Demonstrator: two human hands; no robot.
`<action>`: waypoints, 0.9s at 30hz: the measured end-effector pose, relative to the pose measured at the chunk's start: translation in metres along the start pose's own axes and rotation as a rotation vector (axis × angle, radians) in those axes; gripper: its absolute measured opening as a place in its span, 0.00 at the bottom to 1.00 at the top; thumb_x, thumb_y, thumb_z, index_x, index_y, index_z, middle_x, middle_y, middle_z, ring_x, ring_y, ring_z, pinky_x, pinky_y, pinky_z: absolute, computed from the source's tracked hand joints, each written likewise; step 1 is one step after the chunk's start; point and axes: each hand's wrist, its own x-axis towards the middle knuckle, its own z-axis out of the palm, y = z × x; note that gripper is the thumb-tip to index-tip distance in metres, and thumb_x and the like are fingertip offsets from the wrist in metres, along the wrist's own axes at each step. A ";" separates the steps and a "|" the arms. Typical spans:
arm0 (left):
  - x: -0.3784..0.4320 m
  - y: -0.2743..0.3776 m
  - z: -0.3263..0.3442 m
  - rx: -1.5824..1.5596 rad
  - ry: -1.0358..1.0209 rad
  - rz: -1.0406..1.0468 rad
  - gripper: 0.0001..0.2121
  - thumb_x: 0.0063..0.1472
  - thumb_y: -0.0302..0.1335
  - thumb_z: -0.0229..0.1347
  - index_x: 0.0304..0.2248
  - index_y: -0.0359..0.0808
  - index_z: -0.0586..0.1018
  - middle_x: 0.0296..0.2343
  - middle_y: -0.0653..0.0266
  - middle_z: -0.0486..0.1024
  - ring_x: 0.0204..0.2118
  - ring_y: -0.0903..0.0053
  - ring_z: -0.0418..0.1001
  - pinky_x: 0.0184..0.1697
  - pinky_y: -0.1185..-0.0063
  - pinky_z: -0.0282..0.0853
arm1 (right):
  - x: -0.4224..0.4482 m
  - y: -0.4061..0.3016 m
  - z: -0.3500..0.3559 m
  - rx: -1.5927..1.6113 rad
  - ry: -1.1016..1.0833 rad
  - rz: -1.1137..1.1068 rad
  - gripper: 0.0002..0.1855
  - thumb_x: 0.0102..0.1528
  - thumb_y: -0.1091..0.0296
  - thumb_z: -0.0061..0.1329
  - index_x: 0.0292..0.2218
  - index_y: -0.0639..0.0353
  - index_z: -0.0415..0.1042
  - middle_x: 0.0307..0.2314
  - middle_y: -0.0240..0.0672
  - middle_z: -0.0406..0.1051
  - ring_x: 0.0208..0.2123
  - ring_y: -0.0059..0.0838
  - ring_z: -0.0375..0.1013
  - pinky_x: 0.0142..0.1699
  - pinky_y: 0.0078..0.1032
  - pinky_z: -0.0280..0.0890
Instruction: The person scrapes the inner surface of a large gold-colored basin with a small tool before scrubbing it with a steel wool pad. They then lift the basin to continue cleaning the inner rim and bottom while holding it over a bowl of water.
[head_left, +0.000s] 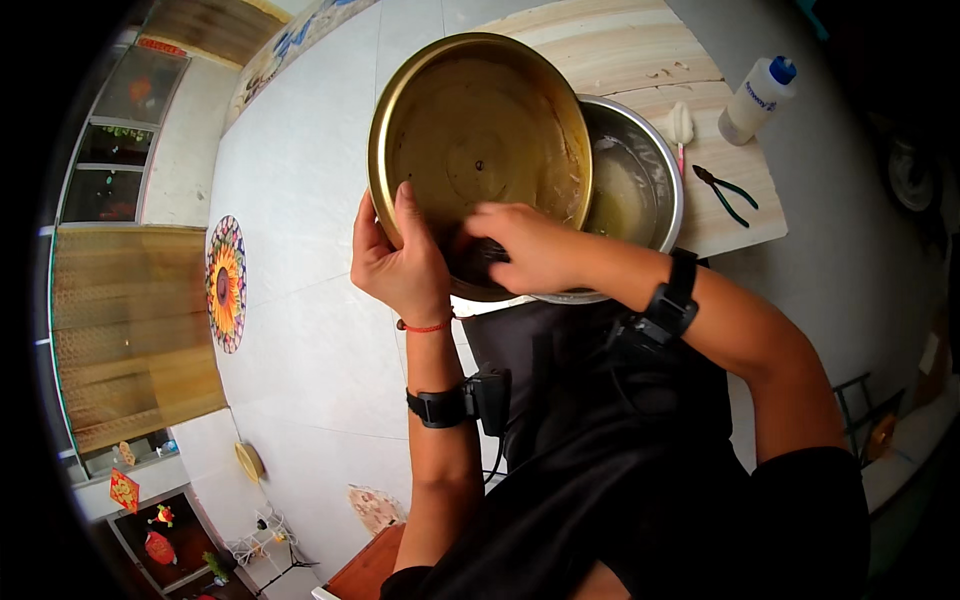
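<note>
My left hand grips the rim of a round gold-coloured metal lid or shallow pan, thumb on its inner side, and holds it tilted up. Inside its lower part is my right hand, slightly blurred, with the fingers bent over a dark, shiny thing that may be a scourer; the fingers partly hide it. Behind the gold vessel, and partly covered by it, a stainless steel basin with cloudy liquid stands on a light wood-grain table.
Green-handled pliers lie near the table's right edge. Beyond the basin are a white-headed utensil with a pink handle and a plastic bottle with a blue cap. Small scraps lie on the tabletop. A reddish wooden piece of furniture is at the lower left.
</note>
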 end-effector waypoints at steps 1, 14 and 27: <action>0.001 0.002 0.001 -0.016 0.005 -0.009 0.12 0.59 0.24 0.57 0.41 0.26 0.77 0.32 0.64 0.79 0.31 0.85 0.74 0.36 0.85 0.70 | -0.008 0.005 -0.004 -0.120 -0.032 0.024 0.18 0.41 0.78 0.47 0.38 0.60 0.72 0.35 0.43 0.68 0.42 0.47 0.68 0.44 0.36 0.66; -0.010 0.031 0.009 0.307 -0.075 0.581 0.24 0.43 0.13 0.56 0.44 0.34 0.78 0.28 0.66 0.79 0.20 0.79 0.71 0.29 0.83 0.68 | -0.051 0.050 -0.039 -1.138 0.173 0.384 0.20 0.39 0.73 0.56 0.37 0.56 0.70 0.35 0.38 0.67 0.38 0.38 0.70 0.35 0.32 0.69; -0.028 0.034 0.008 0.331 -0.207 0.879 0.28 0.37 0.11 0.54 0.44 0.36 0.78 0.16 0.71 0.69 0.13 0.78 0.59 0.23 0.82 0.56 | -0.058 0.087 -0.032 -1.083 0.137 0.641 0.18 0.46 0.71 0.52 0.41 0.54 0.67 0.39 0.42 0.65 0.38 0.41 0.70 0.34 0.30 0.71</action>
